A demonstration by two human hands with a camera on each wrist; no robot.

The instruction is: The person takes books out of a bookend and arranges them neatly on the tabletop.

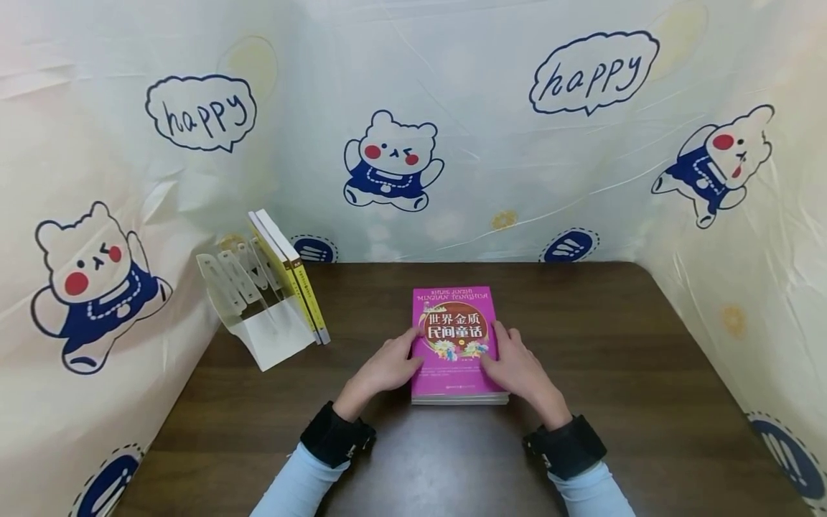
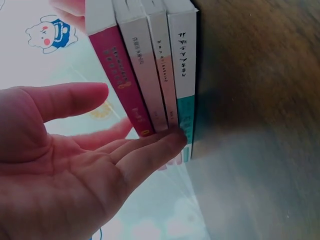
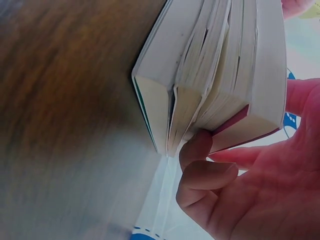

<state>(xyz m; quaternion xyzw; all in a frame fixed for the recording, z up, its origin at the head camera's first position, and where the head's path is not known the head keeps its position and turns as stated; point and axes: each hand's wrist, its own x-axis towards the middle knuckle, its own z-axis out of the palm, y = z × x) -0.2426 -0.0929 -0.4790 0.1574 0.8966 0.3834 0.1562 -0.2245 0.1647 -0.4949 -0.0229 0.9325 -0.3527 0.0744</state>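
Pale cloth [image 1: 491, 158] with winking bears and "happy" bubbles hangs all round a brown wooden table [image 1: 213, 424]. Far on the left, a white book rack [image 1: 274, 334] sits near the back, with two yellow-edged books [image 1: 306, 298] standing tilted at its right end. Well apart from it, the left hand [image 1: 386, 365] is quite open. Its long fingers are nearly straight and touch the book backs, and its thumb is spread away from them. A black wrist band [image 1: 337, 434] goes over a light blue sleeve. Next comes the stack of books [image 1: 455, 380], lying flat in the middle of the table, between the hands. Its top book is bright pink with big white Chinese words. Four book backs show from the side, and the lowest is white and green. On the right, the right hand [image 1: 519, 365] grips the stack's page side, with fingers bent and thumb on the pink cover.
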